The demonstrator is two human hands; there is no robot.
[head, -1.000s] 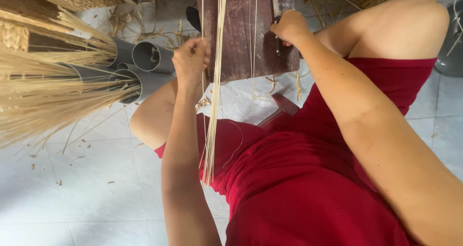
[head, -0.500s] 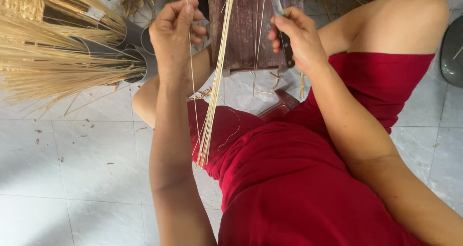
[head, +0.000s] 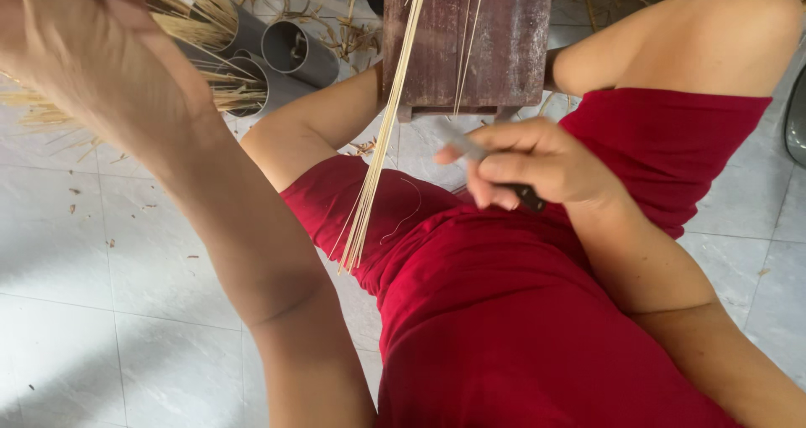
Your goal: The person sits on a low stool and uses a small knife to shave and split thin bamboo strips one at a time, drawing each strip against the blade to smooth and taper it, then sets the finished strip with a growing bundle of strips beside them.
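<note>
**Knife in one hand, straw strands over the block**

The right hand (head: 537,164) has its fingers closed around a small dark-handled knife (head: 491,166), blade pointing left, just below the dark red-brown wooden block (head: 470,38). A thin bundle of pale straw strands (head: 374,168) hangs over the block down to the red-clad lap. The left hand (head: 92,59) is raised close to the camera; whether its fingers grip anything cannot be told. A steady blade kept angled away from the thigh seems wise. Grey plastic pipe sections (head: 290,50) on the tiled floor (head: 101,285) hold more straw.
</note>
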